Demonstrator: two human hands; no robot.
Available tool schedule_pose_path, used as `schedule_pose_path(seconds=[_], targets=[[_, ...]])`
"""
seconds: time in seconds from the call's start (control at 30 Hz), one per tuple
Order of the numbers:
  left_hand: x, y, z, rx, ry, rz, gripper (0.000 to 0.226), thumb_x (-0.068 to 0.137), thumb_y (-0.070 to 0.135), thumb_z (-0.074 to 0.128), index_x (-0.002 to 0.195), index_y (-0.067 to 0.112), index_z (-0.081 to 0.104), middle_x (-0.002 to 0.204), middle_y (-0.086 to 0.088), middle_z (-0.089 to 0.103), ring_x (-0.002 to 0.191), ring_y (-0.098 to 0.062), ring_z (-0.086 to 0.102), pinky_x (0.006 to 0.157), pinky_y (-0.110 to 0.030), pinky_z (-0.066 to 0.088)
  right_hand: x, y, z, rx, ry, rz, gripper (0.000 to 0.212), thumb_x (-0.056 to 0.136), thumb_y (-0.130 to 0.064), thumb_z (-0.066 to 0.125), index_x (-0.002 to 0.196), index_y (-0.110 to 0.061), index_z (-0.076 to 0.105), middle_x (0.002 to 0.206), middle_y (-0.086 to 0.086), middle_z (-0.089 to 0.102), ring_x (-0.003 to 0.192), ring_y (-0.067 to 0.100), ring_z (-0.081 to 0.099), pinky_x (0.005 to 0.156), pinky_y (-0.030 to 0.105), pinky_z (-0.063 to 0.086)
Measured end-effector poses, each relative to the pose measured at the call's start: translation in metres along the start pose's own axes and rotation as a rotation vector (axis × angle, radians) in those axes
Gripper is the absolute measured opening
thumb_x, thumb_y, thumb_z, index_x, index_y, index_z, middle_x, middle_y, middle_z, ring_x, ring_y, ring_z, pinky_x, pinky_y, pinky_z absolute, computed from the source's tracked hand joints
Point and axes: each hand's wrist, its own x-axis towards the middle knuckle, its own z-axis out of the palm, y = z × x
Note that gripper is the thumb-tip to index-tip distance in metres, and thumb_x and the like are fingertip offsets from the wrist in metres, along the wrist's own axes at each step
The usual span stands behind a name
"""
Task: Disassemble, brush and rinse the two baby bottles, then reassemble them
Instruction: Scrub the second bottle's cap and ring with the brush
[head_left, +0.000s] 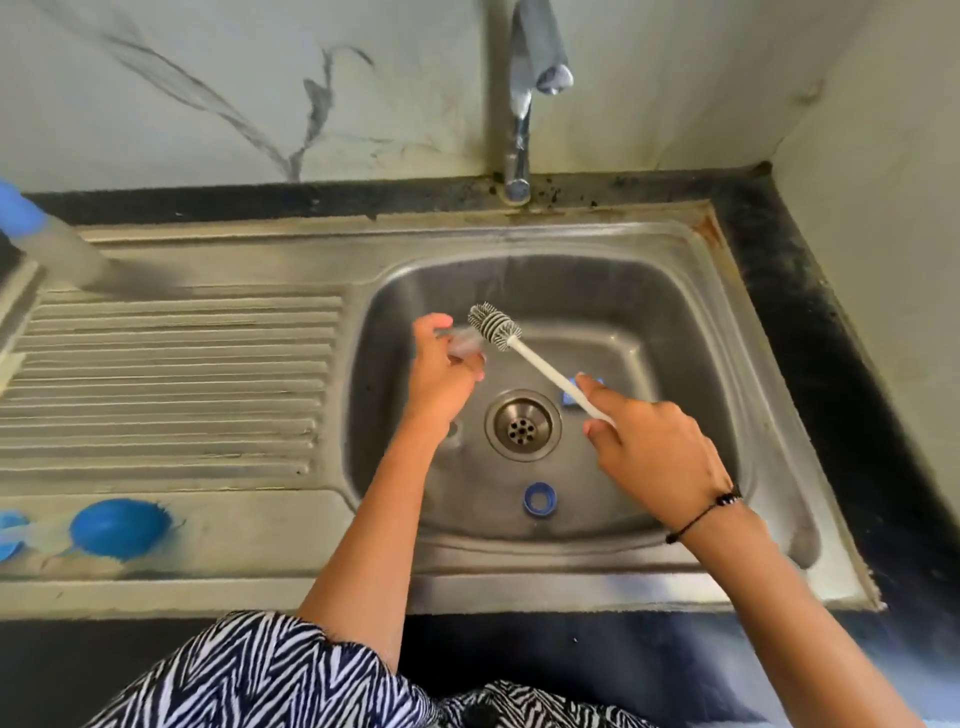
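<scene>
Over the sink basin (649, 291), my left hand (441, 374) holds a small clear bottle part (464, 344), blurred, likely a teat. My right hand (649, 447) grips the white handle of a bottle brush (496, 327), whose grey bristled head sits right beside the clear part. A blue screw ring (540, 500) lies on the basin floor near the front. Another blue piece (570, 397) lies behind the brush handle, partly hidden. A clear bottle with a blue top (47, 244) stands at the far left on the drainboard. A blue cap (120, 527) lies at the front left.
The tap (524, 104) rises behind the basin with no water visible running. The drain (523, 424) is in the basin's middle. A ribbed drainboard (171, 384) fills the left. More blue pieces (10, 535) sit at the left edge. A black counter (810, 322) surrounds the sink.
</scene>
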Motion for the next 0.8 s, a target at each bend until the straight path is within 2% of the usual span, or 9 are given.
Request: schedule_pose_path(seconds=[0.07, 0.17, 0.23, 0.3, 0.4, 0.5, 0.6, 0.7, 0.8], targets=[[0.001, 0.006, -0.016, 0.049, 0.052, 0.097, 0.038, 0.087, 0.0, 0.056, 0.101, 0.031, 0.041, 0.083, 0.003, 0.061, 0.071, -0.012, 0.053, 0.068, -0.027, 0.042, -0.005, -0.01, -0.009, -0.007, 0.042, -0.061, 0.05, 0.096, -0.032, 0.043, 0.141, -0.047, 0.031, 0.106, 0.011, 0.064, 0.096, 0.036, 0.058, 0.075, 0.039, 0.049], [-0.001, 0.012, -0.035, 0.067, 0.089, 0.141, 0.036, 0.087, -0.001, 0.057, 0.085, 0.035, 0.054, 0.086, 0.005, 0.063, 0.081, -0.012, 0.055, 0.077, -0.026, 0.042, -0.011, -0.023, -0.021, -0.063, 0.073, -0.128, 0.048, 0.097, -0.034, 0.041, 0.14, -0.05, 0.028, 0.102, 0.008, 0.064, 0.093, 0.034, 0.059, 0.072, 0.038, 0.048], [-0.007, 0.014, -0.045, 0.012, 0.119, 0.15, 0.035, 0.088, 0.0, 0.057, 0.08, 0.035, 0.059, 0.085, 0.005, 0.063, 0.081, -0.012, 0.055, 0.076, -0.026, 0.041, -0.015, -0.031, -0.025, -0.12, 0.083, -0.158, 0.048, 0.097, -0.036, 0.04, 0.14, -0.052, 0.026, 0.103, 0.008, 0.064, 0.094, 0.034, 0.059, 0.072, 0.037, 0.047], [-0.015, 0.02, -0.052, -0.073, 0.155, 0.121, 0.037, 0.089, -0.004, 0.051, 0.081, 0.03, 0.06, 0.083, 0.004, 0.061, 0.073, -0.01, 0.05, 0.065, -0.025, 0.038, -0.019, -0.038, -0.028, -0.171, 0.08, -0.179, 0.048, 0.097, -0.037, 0.039, 0.14, -0.052, 0.025, 0.108, 0.008, 0.063, 0.099, 0.034, 0.059, 0.074, 0.036, 0.047], [-0.028, 0.03, -0.061, -0.323, 0.167, 0.081, 0.041, 0.084, -0.018, 0.039, 0.084, 0.017, 0.06, 0.08, -0.004, 0.058, 0.063, -0.011, 0.043, 0.054, -0.021, 0.034, -0.023, -0.044, -0.029, -0.213, 0.073, -0.208, 0.047, 0.097, -0.036, 0.039, 0.139, -0.053, 0.026, 0.111, 0.006, 0.063, 0.102, 0.032, 0.058, 0.074, 0.035, 0.047], [-0.036, 0.04, -0.069, -0.611, 0.166, 0.048, 0.035, 0.084, -0.019, 0.039, 0.082, 0.007, 0.061, 0.069, -0.005, 0.059, 0.056, -0.01, 0.044, 0.052, -0.02, 0.034, -0.027, -0.048, -0.028, -0.235, 0.069, -0.243, 0.047, 0.097, -0.035, 0.039, 0.139, -0.053, 0.027, 0.113, 0.004, 0.063, 0.102, 0.031, 0.058, 0.076, 0.035, 0.048], [-0.042, 0.046, -0.075, -0.838, 0.147, 0.025, 0.035, 0.084, -0.017, 0.035, 0.087, 0.008, 0.06, 0.067, 0.001, 0.066, 0.061, -0.01, 0.055, 0.058, -0.02, 0.041, -0.031, -0.051, -0.027, -0.245, 0.079, -0.275, 0.047, 0.097, -0.035, 0.039, 0.138, -0.055, 0.027, 0.114, 0.003, 0.063, 0.104, 0.031, 0.058, 0.077, 0.036, 0.048], [-0.046, 0.05, -0.075, -1.079, 0.118, -0.016, 0.034, 0.088, -0.008, 0.03, 0.096, 0.009, 0.059, 0.072, -0.002, 0.067, 0.068, -0.011, 0.059, 0.07, -0.022, 0.046, -0.033, -0.055, -0.027, -0.204, 0.089, -0.286, 0.047, 0.096, -0.035, 0.04, 0.137, -0.055, 0.029, 0.113, 0.003, 0.063, 0.104, 0.031, 0.057, 0.076, 0.035, 0.046], [-0.049, 0.055, -0.074, -1.14, 0.097, -0.041, 0.024, 0.095, 0.008, 0.036, 0.096, 0.009, 0.059, 0.073, -0.004, 0.069, 0.077, -0.014, 0.06, 0.072, -0.024, 0.047, -0.035, -0.059, -0.025, -0.195, 0.105, -0.264, 0.047, 0.096, -0.034, 0.04, 0.137, -0.053, 0.03, 0.114, 0.005, 0.062, 0.104, 0.032, 0.057, 0.075, 0.036, 0.047]])
